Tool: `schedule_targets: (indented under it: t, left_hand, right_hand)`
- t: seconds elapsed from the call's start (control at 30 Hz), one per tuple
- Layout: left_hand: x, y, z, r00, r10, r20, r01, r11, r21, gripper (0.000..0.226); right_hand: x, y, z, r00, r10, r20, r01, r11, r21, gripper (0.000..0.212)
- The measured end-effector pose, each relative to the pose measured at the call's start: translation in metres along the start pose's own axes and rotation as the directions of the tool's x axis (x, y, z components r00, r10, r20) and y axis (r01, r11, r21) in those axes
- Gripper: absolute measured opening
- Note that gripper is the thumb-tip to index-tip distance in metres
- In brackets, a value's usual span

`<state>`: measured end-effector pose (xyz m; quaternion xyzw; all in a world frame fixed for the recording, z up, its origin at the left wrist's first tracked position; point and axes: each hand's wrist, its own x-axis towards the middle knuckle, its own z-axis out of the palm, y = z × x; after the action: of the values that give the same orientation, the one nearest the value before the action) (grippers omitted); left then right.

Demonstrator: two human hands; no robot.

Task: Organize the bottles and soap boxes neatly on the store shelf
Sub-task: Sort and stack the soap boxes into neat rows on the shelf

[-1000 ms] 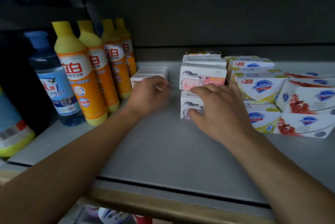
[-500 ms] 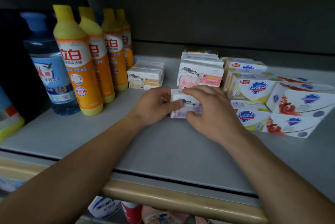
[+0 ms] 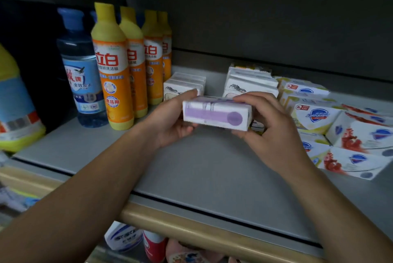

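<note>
Above the shelf [image 3: 191, 173], held clear of its smooth grey top, is a box [image 3: 215, 112]: flat white carton w/ a purple band and a round purple spot on the near face. Left hand [image 3: 170, 122] grips its left end, thumb on top, fingers curled under. Right hand [image 3: 274, 133] grips the right end, fingers curled over the top edge, thumb below. Both forearms reach in from the near edge, over a tan rounded lip [image 3: 191, 228] along the shelf front.

Just behind the hands, partly hidden by them, sit two stacks of white cartons [image 3: 185, 84] w/ dark animal prints; the right stack [image 3: 248, 81] is taller. To the right, Safeguard boxes [image 3: 314, 113] w/ yellow trim, then red-print ones [image 3: 357, 156], lie tilted and uneven.

At left, four yellow-capped orange bottles [image 3: 112, 75] stand upright in a row running back, glossy plastic. Beside them is a clear blue bottle [image 3: 83, 75] w/ a blue cap; nearer, at the frame edge, a blue-and-yellow bottle [image 3: 14, 109], cut off.

Back wall [image 3: 276, 18] is dark, plain.
</note>
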<state>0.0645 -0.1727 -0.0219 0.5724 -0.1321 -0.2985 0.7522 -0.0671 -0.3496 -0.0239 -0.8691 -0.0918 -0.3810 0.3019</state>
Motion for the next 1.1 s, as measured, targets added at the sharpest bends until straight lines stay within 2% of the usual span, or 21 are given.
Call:
schedule_targets:
  t: [0.1,0.2,0.3,0.37,0.43,0.5,0.57,0.63,0.7,0.77,0.83,0.87,0.9,0.97,1.1]
  left_hand:
    - [-0.004,0.006,-0.002,0.993,0.045,0.108,-0.049,0.998,0.040,0.062]
    - [-0.004,0.003,0.000,0.989,0.129,0.077,-0.143,0.967,0.211,0.085]
    - [-0.004,-0.002,0.002,0.988,0.148,0.047,-0.155,0.924,0.351,0.080]
    - [-0.004,-0.004,0.003,0.991,0.129,0.032,-0.131,0.904,0.408,0.071]
    - [-0.003,-0.004,0.003,0.992,0.127,0.027,-0.126,0.898,0.422,0.065]
    - [-0.003,-0.003,0.004,0.992,0.117,0.039,-0.123,0.923,0.365,0.066]
    - [-0.004,0.001,0.003,0.996,0.059,0.072,-0.075,0.967,0.243,0.080]
    - [-0.003,0.003,0.002,0.991,0.009,0.131,-0.028,0.989,0.142,0.081]
    - [-0.003,0.003,0.000,0.993,0.007,0.121,-0.018,0.996,0.092,0.070]
    - [-0.002,0.003,-0.002,0.996,0.025,0.081,-0.032,0.996,0.084,0.049]
    - [-0.002,0.002,-0.003,0.994,0.066,0.082,-0.072,0.995,0.073,0.024]
    - [-0.003,0.003,-0.003,0.991,0.097,0.088,-0.101,0.994,0.038,0.020]
    - [-0.003,0.003,-0.004,0.986,0.137,0.093,-0.138,0.990,0.005,0.029]
    - [-0.003,0.002,-0.004,0.968,0.215,0.130,-0.217,0.976,-0.003,0.050]
    - [-0.006,-0.001,0.001,0.906,0.306,0.293,-0.312,0.950,-0.024,0.060]
  right_hand:
    - [-0.003,-0.002,0.000,0.980,0.159,-0.121,-0.152,0.986,0.064,0.034]
    - [-0.005,-0.003,0.001,0.931,0.330,-0.155,-0.298,0.934,0.198,0.024]
    - [-0.004,-0.004,0.001,0.877,0.458,-0.146,-0.418,0.876,0.241,0.019]
    - [-0.004,-0.004,0.000,0.857,0.494,-0.147,-0.460,0.861,0.218,0.025]
    - [-0.004,-0.005,-0.001,0.853,0.501,-0.146,-0.467,0.858,0.213,0.026]
    - [-0.004,-0.005,-0.001,0.865,0.477,-0.156,-0.441,0.871,0.216,0.019]
    - [-0.004,-0.006,0.000,0.887,0.434,-0.156,-0.396,0.890,0.227,0.012]
    - [-0.004,-0.009,0.000,0.923,0.368,-0.116,-0.334,0.912,0.239,0.024]
    - [-0.004,-0.012,0.002,0.957,0.285,-0.053,-0.267,0.937,0.225,0.040]
    - [-0.004,-0.013,0.002,0.977,0.211,0.023,-0.211,0.956,0.203,0.053]
    - [-0.006,-0.013,0.003,0.978,0.161,0.132,-0.192,0.943,0.273,0.062]
    - [-0.006,-0.014,0.002,0.970,0.164,0.179,-0.217,0.917,0.335,0.067]
    - [-0.007,-0.013,0.003,0.962,0.182,0.204,-0.249,0.892,0.377,0.069]
    - [-0.008,-0.012,0.005,0.956,0.249,0.153,-0.289,0.887,0.361,0.067]
    - [-0.006,-0.005,0.006,0.940,0.340,-0.027,-0.323,0.913,0.249,0.048]
